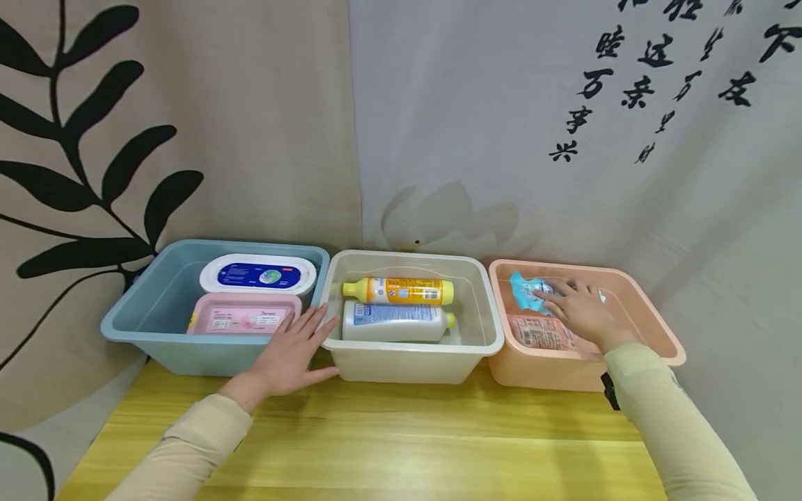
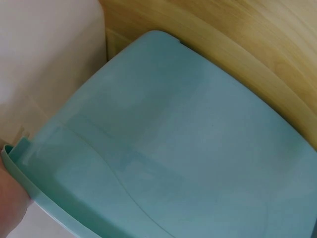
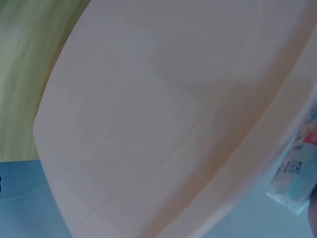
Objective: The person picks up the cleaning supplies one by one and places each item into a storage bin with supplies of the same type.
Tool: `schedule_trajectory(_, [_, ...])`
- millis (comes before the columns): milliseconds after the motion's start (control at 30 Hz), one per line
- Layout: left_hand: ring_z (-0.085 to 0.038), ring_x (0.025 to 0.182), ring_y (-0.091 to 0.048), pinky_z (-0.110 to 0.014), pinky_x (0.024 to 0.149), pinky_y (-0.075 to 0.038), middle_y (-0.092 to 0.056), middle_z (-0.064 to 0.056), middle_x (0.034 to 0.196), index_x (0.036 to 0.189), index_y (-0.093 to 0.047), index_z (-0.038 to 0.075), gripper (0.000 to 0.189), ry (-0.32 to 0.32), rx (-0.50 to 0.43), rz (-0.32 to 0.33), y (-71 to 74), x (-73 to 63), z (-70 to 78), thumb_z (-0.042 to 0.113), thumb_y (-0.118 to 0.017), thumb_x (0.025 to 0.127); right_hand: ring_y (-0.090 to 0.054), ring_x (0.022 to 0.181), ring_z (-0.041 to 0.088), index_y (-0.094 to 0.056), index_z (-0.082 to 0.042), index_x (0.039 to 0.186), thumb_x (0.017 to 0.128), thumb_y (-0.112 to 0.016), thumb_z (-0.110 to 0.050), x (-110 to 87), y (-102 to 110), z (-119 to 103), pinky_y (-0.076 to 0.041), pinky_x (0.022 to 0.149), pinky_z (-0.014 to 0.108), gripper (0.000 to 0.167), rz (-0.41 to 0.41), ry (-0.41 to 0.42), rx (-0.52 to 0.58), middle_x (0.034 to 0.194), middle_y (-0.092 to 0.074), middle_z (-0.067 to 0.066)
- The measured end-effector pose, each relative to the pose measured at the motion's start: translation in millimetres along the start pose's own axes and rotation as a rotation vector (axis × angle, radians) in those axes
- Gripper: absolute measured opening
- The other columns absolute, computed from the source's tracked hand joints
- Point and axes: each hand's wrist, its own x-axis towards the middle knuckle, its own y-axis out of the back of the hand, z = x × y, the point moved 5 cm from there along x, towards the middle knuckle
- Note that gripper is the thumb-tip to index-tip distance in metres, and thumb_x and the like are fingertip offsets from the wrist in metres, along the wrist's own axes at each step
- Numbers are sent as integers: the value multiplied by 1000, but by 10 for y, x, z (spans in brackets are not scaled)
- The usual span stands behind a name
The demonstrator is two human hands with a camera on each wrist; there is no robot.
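My left hand (image 1: pixel 288 358) spreads its fingers where the blue bin (image 1: pixel 207 353) and the white bin (image 1: pixel 401 365) meet, fingertips right at their rims. In the left wrist view, a bit of that hand (image 2: pixel 11 201) is at the blue bin's rim. My right hand (image 1: pixel 583 314) reaches into the pink bin (image 1: pixel 545 369), fingers spread and laid over a light-blue plastic packet (image 1: pixel 529 292). The fingers partly hide the packet. Just in front of it, a pink printed packet (image 1: pixel 541 332) lies in the same bin.
Inside the blue bin are a white oval tub (image 1: pixel 257 275) and a pink pack (image 1: pixel 244 314). A yellow bottle (image 1: pixel 401 291) and a white bottle (image 1: pixel 395 322) lie in the white bin. The bins line the back of the wooden table (image 1: pixel 401 438), against a curtain (image 1: pixel 263 139).
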Motion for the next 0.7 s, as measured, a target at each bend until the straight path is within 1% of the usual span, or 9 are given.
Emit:
schedule_trajectory(233, [-36, 143, -19, -58, 113, -14, -17, -14, 157, 148, -27, 15, 87, 6, -9, -2, 3, -7, 1, 65, -52, 82, -34, 122, 43, -53, -19, 134, 101, -36, -38, 34, -71, 26, -27, 93, 63, 42, -3, 7, -39, 146, -35, 16])
schedule_trajectory(400, [-36, 143, -18, -58, 114, -13, -16, -13, 157, 149, -26, 16, 87, 12, -14, -6, 0, -10, 3, 66, -51, 82, -32, 123, 44, -55, -17, 132, 101, -37, -37, 38, -89, 30, -26, 94, 64, 41, -14, 0, -41, 146, -34, 16])
schedule_trajectory(533, [-36, 143, -18, -58, 114, -13, -15, -13, 157, 149, -25, 16, 87, 15, -13, -11, 1, -14, 5, 65, -52, 82, -31, 124, 44, -53, -18, 134, 101, -36, -35, 41, -107, 38, -26, 95, 65, 41, -24, -3, -36, 147, -33, 15])
schedule_trajectory(700, [-36, 143, -18, -58, 114, -13, -16, -13, 157, 149, -25, 16, 86, 16, -15, -10, 7, -14, 12, 61, -56, 82, -33, 123, 43, -53, -20, 134, 101, -37, -35, 44, -134, 55, -26, 94, 65, 40, -17, -7, -35, 146, -35, 15])
